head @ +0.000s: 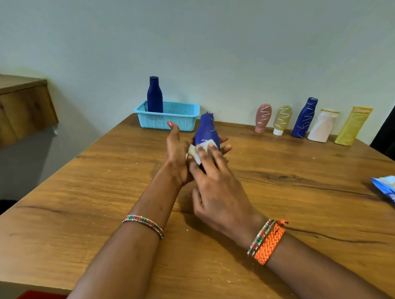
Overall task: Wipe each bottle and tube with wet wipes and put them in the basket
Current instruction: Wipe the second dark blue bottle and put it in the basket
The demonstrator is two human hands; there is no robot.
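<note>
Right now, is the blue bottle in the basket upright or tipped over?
Upright. The blue bottle stands in the basket's left end, cap up, rising well above the rim.

Both my forearms are bare, no sleeves reaching into view. On my left wrist I wear a thin beaded bangle (143, 224) patterned in red, green and white. My right wrist carries a matching bangle (260, 237) with a thick braided orange cord band (269, 245) beside it, frayed at its knot. My left thumbnail (170, 124) looks painted red-pink, I think.
</note>
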